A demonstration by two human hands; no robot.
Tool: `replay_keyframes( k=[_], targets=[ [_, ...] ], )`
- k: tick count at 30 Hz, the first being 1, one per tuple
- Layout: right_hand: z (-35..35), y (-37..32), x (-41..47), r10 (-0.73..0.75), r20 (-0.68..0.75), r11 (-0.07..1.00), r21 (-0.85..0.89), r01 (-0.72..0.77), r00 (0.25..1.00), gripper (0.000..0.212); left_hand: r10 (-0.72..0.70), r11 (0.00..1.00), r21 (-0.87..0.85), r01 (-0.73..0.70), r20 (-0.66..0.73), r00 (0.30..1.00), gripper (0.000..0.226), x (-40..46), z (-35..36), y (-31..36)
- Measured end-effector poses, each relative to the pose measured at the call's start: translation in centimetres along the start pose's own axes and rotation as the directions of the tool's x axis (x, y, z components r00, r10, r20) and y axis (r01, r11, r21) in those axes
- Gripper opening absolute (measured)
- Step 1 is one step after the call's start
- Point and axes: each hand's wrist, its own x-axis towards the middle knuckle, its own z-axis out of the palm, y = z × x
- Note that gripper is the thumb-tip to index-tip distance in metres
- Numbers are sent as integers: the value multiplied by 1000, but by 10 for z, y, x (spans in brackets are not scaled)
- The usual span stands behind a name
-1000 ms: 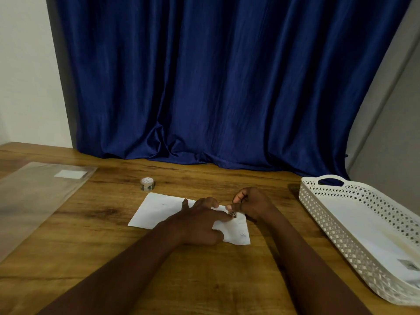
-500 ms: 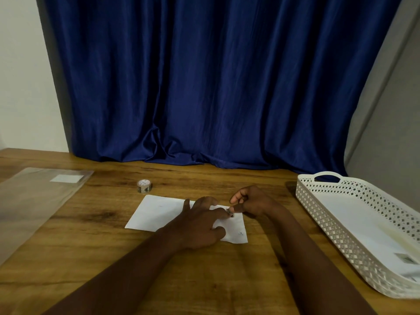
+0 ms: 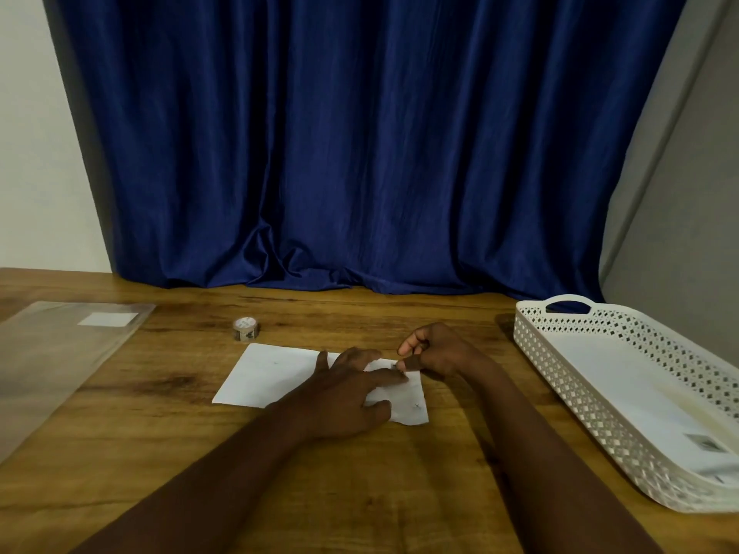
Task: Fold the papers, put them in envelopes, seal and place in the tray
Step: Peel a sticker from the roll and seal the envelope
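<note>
A white envelope (image 3: 272,377) lies flat on the wooden table (image 3: 360,493) in front of me. My left hand (image 3: 348,397) presses down on its right half with fingers spread. My right hand (image 3: 436,349) sits at the envelope's upper right edge, with its thumb and a finger pinching a small piece of patterned tape (image 3: 395,367) against the paper. The envelope's middle is hidden under my left hand. A white perforated tray (image 3: 560,353) stands at the right with white envelopes (image 3: 640,397) lying inside it.
A small roll of patterned tape (image 3: 246,329) stands just beyond the envelope's far left corner. A clear plastic sleeve (image 3: 52,365) with a white label lies at the table's left. A blue curtain (image 3: 360,153) hangs behind the table.
Both hands stay at nearly the same spot on the envelope. Only my head view has shifted slightly.
</note>
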Motion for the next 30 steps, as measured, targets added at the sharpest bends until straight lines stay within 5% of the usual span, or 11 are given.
replay_keyframes(
  k=[9, 16, 30],
  targets=[
    [3, -1, -5, -6, -23, 998, 60, 8, 1000, 30, 2, 1000, 26, -3, 33, 999, 56, 2, 0, 1],
    [18, 1, 4, 10, -186, 999, -33, -17, 982, 30, 7, 1000, 27, -8, 40, 999, 57, 2, 0, 0],
    [11, -3, -3, 9, -109, 1000, -19, -12, 994, 34, -6, 999, 32, 4, 57, 998, 58, 3, -2, 2]
  ],
)
